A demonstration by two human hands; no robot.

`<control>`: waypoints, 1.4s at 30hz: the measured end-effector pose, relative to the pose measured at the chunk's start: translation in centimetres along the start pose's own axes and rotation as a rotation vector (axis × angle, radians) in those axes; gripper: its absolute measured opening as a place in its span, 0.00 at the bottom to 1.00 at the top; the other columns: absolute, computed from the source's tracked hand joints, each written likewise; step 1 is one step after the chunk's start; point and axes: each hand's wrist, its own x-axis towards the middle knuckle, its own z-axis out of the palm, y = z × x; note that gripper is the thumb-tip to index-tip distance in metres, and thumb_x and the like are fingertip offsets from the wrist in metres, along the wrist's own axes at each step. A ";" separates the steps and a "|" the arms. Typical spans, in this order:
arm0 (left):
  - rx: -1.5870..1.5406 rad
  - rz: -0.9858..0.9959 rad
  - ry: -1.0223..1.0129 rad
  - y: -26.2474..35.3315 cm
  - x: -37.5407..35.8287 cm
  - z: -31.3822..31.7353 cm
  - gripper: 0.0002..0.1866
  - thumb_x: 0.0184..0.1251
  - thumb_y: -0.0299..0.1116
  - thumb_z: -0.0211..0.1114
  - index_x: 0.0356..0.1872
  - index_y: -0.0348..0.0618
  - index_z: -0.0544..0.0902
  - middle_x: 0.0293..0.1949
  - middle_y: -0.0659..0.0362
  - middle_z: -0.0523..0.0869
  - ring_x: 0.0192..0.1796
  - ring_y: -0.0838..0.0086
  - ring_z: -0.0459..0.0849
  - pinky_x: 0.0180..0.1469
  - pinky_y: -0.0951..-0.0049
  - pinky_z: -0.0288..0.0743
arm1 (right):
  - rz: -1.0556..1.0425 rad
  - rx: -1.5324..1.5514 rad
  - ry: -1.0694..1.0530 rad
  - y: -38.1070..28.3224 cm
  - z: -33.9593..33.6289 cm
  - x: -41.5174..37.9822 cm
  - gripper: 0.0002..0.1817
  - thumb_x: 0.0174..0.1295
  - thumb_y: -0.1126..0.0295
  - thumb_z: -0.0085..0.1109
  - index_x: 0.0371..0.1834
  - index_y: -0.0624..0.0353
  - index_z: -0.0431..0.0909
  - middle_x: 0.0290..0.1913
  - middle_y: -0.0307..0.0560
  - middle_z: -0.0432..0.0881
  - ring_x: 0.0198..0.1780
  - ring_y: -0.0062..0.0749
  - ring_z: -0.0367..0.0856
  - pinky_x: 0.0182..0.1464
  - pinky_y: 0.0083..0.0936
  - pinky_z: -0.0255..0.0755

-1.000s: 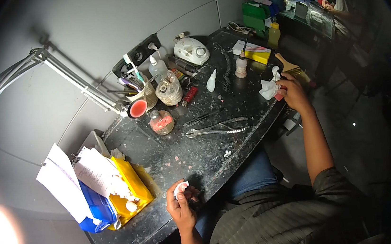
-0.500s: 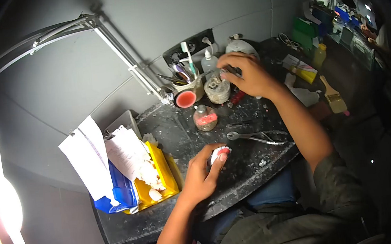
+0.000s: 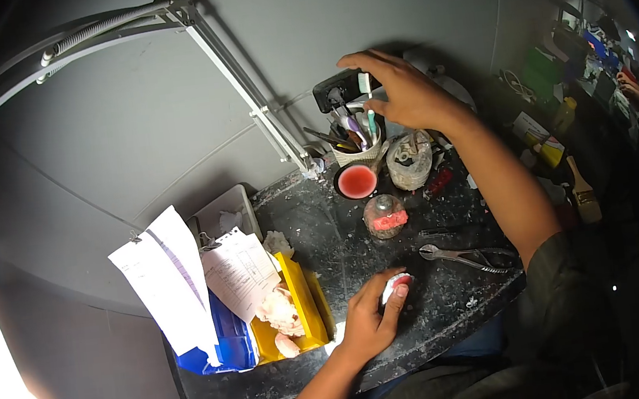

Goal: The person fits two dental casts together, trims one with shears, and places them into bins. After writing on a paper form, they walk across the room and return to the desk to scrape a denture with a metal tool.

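Left hand: the left hand (image 3: 371,320) is closed around a small white-and-pink dental cast (image 3: 395,283), pressing it to the near part of the dark worktop (image 3: 323,230).
Right hand: the right hand (image 3: 394,94) is raised at the far side, thumb and fingers pinched on the white head of a toothbrush (image 3: 364,86) standing in the tool cup (image 3: 357,145).
Done so far: the cast is in hand and a brush is gripped; by the look of it, the brush has not yet left the cup.
Left to do: nothing shows the brush meeting the cast.
Nearby: pliers (image 3: 465,254) lie right of the cast; a glass jar (image 3: 385,214) and a red-filled dish (image 3: 357,182) stand between cast and cup.
Left side: a yellow bin (image 3: 300,310) under paper slips (image 3: 188,279).
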 end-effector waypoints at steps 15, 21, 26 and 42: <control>0.032 -0.001 -0.011 -0.1 -0.1 -0.7 0.16 0.78 0.35 0.62 0.55 0.33 0.83 0.43 0.50 0.90 0.43 0.69 0.89 0.49 0.71 0.79 | -0.017 0.116 -0.532 -0.6 -0.3 1.1 0.11 0.58 0.89 0.60 0.40 0.62 0.79 0.33 0.55 0.85 0.38 0.45 0.86 0.42 0.38 0.75; 0.031 0.029 -0.017 0.0 -0.1 -0.9 0.15 0.78 0.35 0.63 0.55 0.33 0.83 0.44 0.48 0.90 0.43 0.66 0.89 0.49 0.70 0.80 | 0.122 0.003 -0.567 0.9 -0.7 0.7 0.12 0.59 0.86 0.63 0.40 0.56 0.80 0.39 0.49 0.83 0.48 0.44 0.75 0.53 0.41 0.70; 0.051 0.039 -0.026 0.1 -0.2 -0.9 0.15 0.77 0.34 0.63 0.55 0.34 0.83 0.43 0.48 0.89 0.44 0.63 0.90 0.49 0.69 0.80 | 0.114 -0.076 -0.525 1.0 -0.7 0.4 0.12 0.57 0.87 0.61 0.40 0.56 0.81 0.43 0.49 0.84 0.51 0.47 0.76 0.57 0.41 0.70; 0.076 0.049 -0.011 -0.1 -0.3 -0.7 0.14 0.77 0.34 0.63 0.55 0.35 0.83 0.44 0.46 0.89 0.47 0.58 0.90 0.50 0.66 0.80 | 0.116 -0.263 -0.393 -1.7 3.8 5.6 0.08 0.57 0.73 0.65 0.37 0.64 0.87 0.40 0.59 0.89 0.41 0.56 0.88 0.47 0.45 0.82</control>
